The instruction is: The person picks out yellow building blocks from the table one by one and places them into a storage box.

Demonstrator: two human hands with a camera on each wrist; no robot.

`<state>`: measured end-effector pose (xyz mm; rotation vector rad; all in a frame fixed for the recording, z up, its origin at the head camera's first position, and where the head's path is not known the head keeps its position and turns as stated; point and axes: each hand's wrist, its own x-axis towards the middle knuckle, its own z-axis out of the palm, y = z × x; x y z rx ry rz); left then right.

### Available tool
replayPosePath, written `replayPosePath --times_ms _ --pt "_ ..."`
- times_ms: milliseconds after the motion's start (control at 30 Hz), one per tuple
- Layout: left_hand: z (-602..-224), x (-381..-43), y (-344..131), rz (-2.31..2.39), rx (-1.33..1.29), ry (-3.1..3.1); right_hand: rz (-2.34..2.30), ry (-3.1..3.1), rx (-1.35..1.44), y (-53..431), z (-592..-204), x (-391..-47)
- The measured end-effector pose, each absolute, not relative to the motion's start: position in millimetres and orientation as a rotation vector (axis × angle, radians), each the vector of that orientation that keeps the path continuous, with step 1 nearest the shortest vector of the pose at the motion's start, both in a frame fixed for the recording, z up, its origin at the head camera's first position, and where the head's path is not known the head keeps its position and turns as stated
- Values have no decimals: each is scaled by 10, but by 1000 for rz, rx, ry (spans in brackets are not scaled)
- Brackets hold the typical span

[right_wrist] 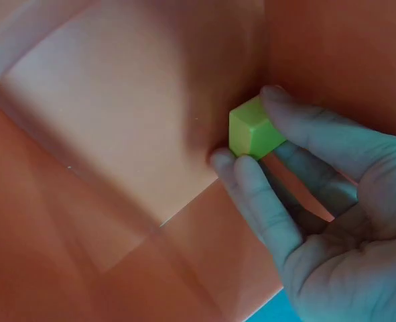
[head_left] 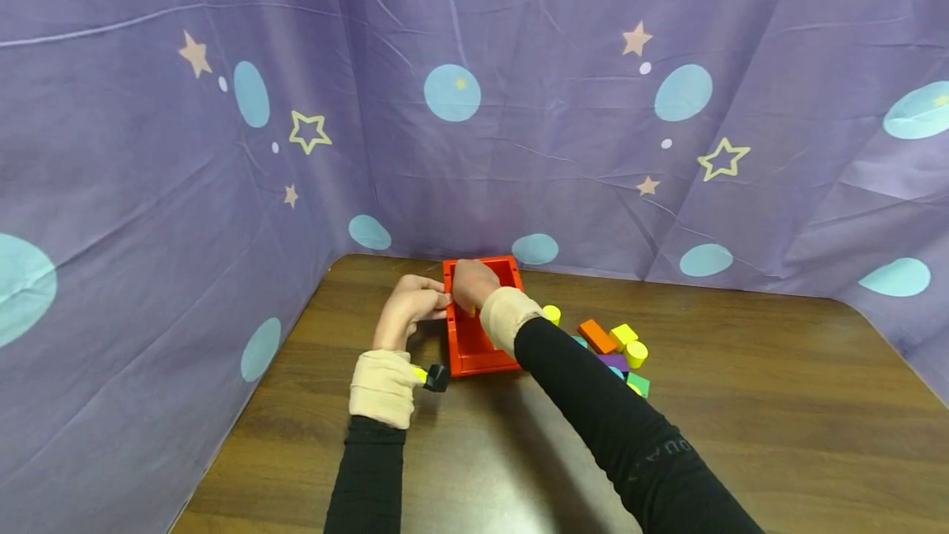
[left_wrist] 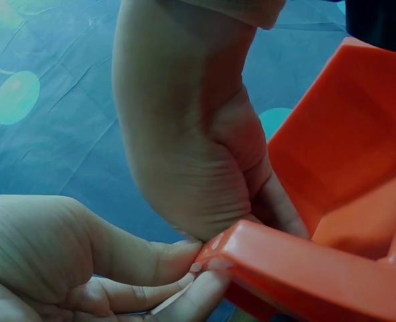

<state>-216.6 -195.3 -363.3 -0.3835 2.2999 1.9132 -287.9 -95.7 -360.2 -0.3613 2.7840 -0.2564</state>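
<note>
A red open-topped box (head_left: 485, 363) stands toward the back of the table. My left hand (head_left: 410, 305) pinches its left rim; in the left wrist view the thumb (left_wrist: 144, 260) lies over the rim and the fingers beneath it. Reaching down inside the box, my right hand (head_left: 474, 283) pinches a small yellow block (right_wrist: 251, 131) between thumb and fingers. That block is held close over the box floor (right_wrist: 117, 121), near a corner of the walls.
Right of the box lies a loose group of blocks: an orange block (head_left: 597, 336), a yellow cylinder (head_left: 635, 354), a purple block (head_left: 614, 363) and a green one (head_left: 638, 384). The right forearm partly covers them. A purple curtain (head_left: 578, 188) borders the table behind and left.
</note>
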Motion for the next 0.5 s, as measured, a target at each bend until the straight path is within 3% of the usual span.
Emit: replayPosePath --times_ms 500 --pt "-3639 -2175 -1962 1891 -367 2301 -208 2781 -468 -895 -3683 -2896"
